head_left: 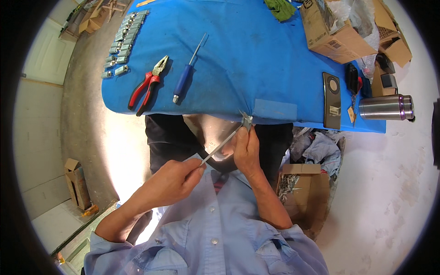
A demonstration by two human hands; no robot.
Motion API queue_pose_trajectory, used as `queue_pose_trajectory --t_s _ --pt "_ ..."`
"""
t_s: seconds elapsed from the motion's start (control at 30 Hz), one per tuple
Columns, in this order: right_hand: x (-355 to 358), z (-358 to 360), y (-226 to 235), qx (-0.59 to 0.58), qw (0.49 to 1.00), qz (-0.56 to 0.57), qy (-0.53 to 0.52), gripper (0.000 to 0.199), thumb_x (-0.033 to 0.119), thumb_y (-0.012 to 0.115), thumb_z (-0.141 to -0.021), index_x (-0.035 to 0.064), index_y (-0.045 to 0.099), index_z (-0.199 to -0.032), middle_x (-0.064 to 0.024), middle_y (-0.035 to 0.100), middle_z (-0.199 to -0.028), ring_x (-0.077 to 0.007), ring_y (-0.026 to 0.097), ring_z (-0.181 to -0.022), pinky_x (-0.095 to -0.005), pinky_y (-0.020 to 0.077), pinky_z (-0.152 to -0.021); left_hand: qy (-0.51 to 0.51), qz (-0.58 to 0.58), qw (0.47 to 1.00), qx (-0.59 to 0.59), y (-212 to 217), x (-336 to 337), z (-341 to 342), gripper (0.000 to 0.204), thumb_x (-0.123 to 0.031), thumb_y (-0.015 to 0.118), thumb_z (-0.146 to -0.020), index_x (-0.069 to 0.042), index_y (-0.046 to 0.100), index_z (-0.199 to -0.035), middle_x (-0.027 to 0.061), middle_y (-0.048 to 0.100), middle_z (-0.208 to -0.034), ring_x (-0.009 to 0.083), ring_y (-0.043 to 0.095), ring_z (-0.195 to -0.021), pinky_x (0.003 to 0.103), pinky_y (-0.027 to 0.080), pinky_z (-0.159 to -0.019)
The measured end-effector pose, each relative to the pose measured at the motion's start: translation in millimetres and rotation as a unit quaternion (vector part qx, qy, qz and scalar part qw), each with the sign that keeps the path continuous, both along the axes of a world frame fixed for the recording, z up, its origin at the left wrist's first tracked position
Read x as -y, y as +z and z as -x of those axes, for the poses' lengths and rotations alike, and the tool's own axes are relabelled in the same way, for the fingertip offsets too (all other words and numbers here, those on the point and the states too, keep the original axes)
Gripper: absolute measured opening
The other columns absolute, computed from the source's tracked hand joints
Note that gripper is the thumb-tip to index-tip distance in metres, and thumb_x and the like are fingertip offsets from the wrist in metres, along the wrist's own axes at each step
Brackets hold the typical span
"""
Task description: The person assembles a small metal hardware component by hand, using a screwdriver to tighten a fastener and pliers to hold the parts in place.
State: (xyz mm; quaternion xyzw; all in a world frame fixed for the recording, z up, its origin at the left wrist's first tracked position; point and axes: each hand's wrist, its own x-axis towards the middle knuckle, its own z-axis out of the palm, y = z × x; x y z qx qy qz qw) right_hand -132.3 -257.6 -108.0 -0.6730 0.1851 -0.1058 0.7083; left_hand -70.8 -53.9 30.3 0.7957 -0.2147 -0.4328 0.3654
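Fingers closed, my left hand [174, 181] grips one end of a slim grey metal rod [220, 148], whose handle is hidden in the palm. The rod slants up to a small silvery metal part [246, 121] with thin prongs at its top. Thumb and fingers of my right hand [247, 151] pinch that part at the table's front edge. Red-handled pliers [149, 85] and a blue-handled screwdriver [185, 78] lie on the blue-covered table [220, 59]. Several small silvery cylindrical parts [126, 41] stand in rows at the far left.
On the right are a dark phone [332, 98], a steel flask [382, 108], keys [352, 113] and a cardboard box [339, 43] with plastic bags. A green cloth [279, 9] lies at the back. Below the table's right side is an open carton [311, 197].
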Motion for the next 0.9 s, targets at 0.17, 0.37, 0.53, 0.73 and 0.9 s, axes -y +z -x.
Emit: queue_pose_trajectory --t_s 0.17,0.37,0.53,0.73,0.9 --pt "0 3 0 -0.001 0.985 -0.17 0.024 0.031 0.029 0.041 -0.111 0.0061 0.047 -0.091 0.0004 0.047 -0.069 -0.0066 0.042 -0.058 -0.0246 0.0349 -0.051 0.055 -0.054 0.974 -0.212 20 1 -14 0.037 -0.025 0.045 -0.105 0.003 0.067 -0.117 0.0042 0.057 -0.065 0.0099 0.054 -0.05 0.03 0.043 -0.048" --pt "0 2 -9 0.018 0.987 -0.159 0.026 0.036 0.038 0.038 -0.112 0.0071 0.046 -0.097 0.0018 0.044 -0.066 -0.0073 0.044 -0.057 -0.0231 0.0358 -0.05 0.022 -0.025 0.995 -0.098 20 5 -11 0.034 -0.023 0.047 -0.105 0.003 0.067 -0.112 0.0104 0.056 -0.064 0.018 0.054 -0.05 0.034 0.045 -0.053" --pt "-2 0 -13 0.034 0.992 -0.123 0.018 0.033 0.038 0.039 -0.112 0.0079 0.046 -0.101 0.0025 0.043 -0.066 -0.0073 0.046 -0.058 -0.0228 0.0367 -0.049 0.004 -0.014 0.998 -0.062 13 11 -13 0.027 -0.018 0.051 -0.104 0.003 0.067 -0.11 0.0136 0.058 -0.062 0.0223 0.059 -0.051 0.034 0.046 -0.05" --pt "-14 -2 0 0.001 0.993 -0.109 -0.035 0.03 0.031 0.044 -0.111 0.0032 0.052 -0.101 0.0014 0.049 -0.075 -0.0076 0.045 -0.064 -0.0253 0.0391 -0.058 -0.076 -0.047 0.98 0.18 -3 6 0 0.023 -0.011 0.059 -0.099 0.002 0.062 -0.119 0.0183 0.062 -0.07 0.0309 0.063 -0.054 0.039 0.05 -0.049" --pt "-16 -4 17 -0.007 0.998 -0.024 -0.053 0.032 0.031 0.046 -0.111 0.0024 0.054 -0.098 -0.0003 0.053 -0.073 -0.0092 0.049 -0.064 -0.0273 0.0421 -0.059 -0.203 -0.168 0.897 0.355 -1 5 -2 0.036 -0.004 0.064 -0.09 0.006 0.056 -0.123 0.0142 0.057 -0.074 0.0262 0.062 -0.053 0.036 0.049 -0.046"
